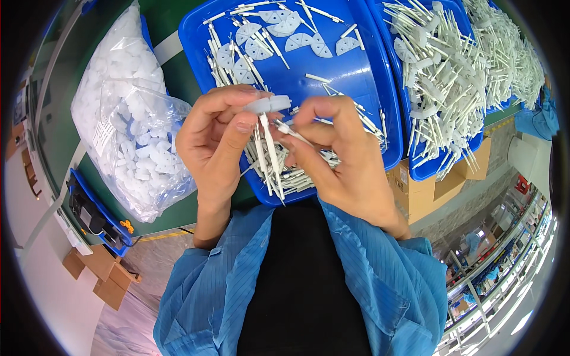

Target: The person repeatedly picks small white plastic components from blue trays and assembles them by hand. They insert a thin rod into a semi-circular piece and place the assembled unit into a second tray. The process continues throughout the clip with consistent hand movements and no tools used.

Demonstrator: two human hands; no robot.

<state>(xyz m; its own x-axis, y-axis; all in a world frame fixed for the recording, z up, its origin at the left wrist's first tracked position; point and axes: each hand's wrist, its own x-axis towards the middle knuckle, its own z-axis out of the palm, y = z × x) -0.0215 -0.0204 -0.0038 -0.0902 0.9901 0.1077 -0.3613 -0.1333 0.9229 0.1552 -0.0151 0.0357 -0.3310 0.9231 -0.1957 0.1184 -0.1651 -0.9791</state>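
My left hand (211, 133) pinches a white curved plastic piece (274, 104) between thumb and fingers, over the near part of a blue tray (350, 74). White sticks (268, 142) hang down from that piece. In the fingers of my right hand (350, 151) is a white stick (294, 133) with a thin dark tip, close beside the plastic piece. Whether the tip touches it, I cannot tell. Below my hands lies a pile of similar sticks (297, 181). Farther back in the tray are several fan-shaped white pieces (282, 26) among loose sticks.
A clear bag of white plastic pieces (139, 151) stands left of the tray on the green table (59, 127). At right, more blue trays (424, 172) hold heaped pieces with sticks attached. A cardboard box (424, 193) sits below them. A small blue bin (98, 216) is at the lower left.
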